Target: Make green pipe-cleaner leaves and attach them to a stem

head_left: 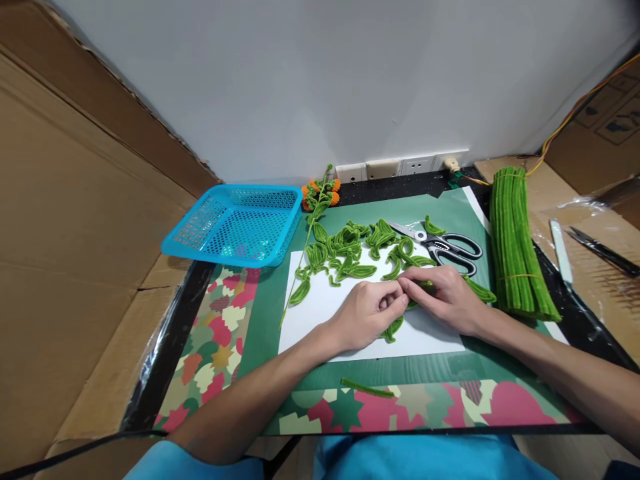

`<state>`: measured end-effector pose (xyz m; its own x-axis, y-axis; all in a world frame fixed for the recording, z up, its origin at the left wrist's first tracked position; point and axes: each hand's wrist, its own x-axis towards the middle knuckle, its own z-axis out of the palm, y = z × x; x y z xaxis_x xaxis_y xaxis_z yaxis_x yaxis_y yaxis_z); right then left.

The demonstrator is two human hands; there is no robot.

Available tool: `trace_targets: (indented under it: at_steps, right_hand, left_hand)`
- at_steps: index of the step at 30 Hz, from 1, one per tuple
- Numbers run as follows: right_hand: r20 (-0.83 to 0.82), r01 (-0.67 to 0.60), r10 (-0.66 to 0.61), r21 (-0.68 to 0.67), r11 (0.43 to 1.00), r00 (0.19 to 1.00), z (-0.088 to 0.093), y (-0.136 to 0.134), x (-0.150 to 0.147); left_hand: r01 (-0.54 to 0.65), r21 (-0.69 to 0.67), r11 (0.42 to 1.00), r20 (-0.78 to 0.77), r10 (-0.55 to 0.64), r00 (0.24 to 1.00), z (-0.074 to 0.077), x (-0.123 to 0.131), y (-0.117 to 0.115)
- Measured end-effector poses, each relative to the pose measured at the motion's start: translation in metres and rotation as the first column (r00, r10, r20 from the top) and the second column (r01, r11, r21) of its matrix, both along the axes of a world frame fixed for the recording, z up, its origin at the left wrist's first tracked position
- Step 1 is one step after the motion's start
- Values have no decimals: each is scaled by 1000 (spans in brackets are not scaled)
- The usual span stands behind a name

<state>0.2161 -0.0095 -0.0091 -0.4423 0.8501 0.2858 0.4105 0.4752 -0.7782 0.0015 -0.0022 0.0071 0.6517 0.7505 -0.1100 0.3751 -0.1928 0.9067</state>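
As left hand (367, 317) and right hand (447, 297) pinch it, green pipe-cleaner leaf (411, 304) between their fingertips, above white paper (325, 313).

Blue basket (220, 259): one. Scissors (440, 245): one pair. Pipe-cleaner bundle (515, 247): one. Flower stem (313, 220): one. White sheet (325, 313): one. Loose pipe cleaner (367, 389): one. Green leaf shapes (350, 250): over a dozen, overlapping, exact count unclear.

**What else is on the desk**

A blue plastic basket (235, 223) sits back left, right beside an orange-flowered stem (314, 213) that runs down to the white sheet (320, 313). Scissors (443, 245) lie on the green mat (265, 313). A fat bundle of green fuzzy sticks (515, 247) lies just right of them. One loose green stick (367, 388) lies out front, and there's cardboard (65, 233) on the left.
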Motion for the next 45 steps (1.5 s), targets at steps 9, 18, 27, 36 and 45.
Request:
trace_targets:
  at_steps: [9, 18, 27, 36, 45]
  right_hand:
    - [-2, 4, -4, 8, 1000, 1000, -1, 0, 0]
    - [-34, -5, 5, -7, 1000, 999, -3, 0, 0]
    - [-11, -37, 36, -39, 999, 999, 3, 15, -1]
    - [-44, -4, 2, -36, 999, 999, -4, 13, -1]
    - [-58, 20, -24, -64, 998, 998, -2, 12, -1]
  left_hand:
    - [0, 17, 1000, 2, 0, 1000, -1, 1, 1]
    - [-16, 8, 1000, -21, 16, 1000, -2, 0, 1]
    - [-47, 33, 998, -46, 48, 998, -4, -1, 14]
    - [-16, 33, 999, -33, 17, 999, -6, -2, 14]
    - [-21, -31, 999, 12, 22, 1000, -4, -3, 12]
